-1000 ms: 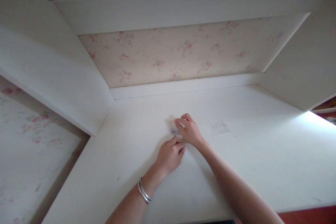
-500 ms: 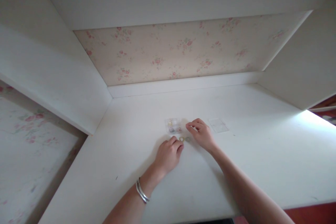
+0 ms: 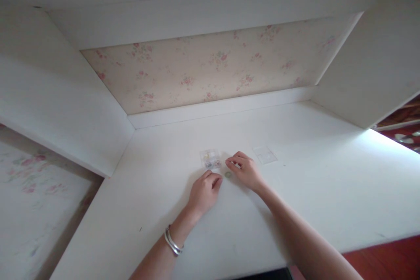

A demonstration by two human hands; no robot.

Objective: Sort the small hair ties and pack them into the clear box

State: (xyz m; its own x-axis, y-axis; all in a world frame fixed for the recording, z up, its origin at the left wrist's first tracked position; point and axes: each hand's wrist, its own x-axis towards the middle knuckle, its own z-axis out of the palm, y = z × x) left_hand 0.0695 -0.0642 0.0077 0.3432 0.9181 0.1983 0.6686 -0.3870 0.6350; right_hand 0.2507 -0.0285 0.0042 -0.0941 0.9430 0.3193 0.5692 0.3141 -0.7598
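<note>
A small clear plastic box (image 3: 210,159) with tiny coloured bits in its compartments lies on a white desk (image 3: 295,192). Its clear lid (image 3: 264,155) lies apart to the right. A small greenish ring (image 3: 228,175) rests on the desk between my hands. My left hand (image 3: 204,191), with silver bangles on the wrist, rests below the box with fingers curled, fingertips pinched near the ring. My right hand (image 3: 245,169) sits right of the box with thumb and forefinger pinched together; what they hold is too small to make out.
The desk sits in a white alcove with a floral wallpaper back panel (image 3: 210,68) and white side walls. A floral surface (image 3: 33,192) lies beyond the desk's left edge. Red floor (image 3: 387,258) shows at the lower right.
My right hand has drawn off the box to its right, uncovering it. Two rings showed on the desk half a second ago; one shows now. My left hand has barely shifted.
</note>
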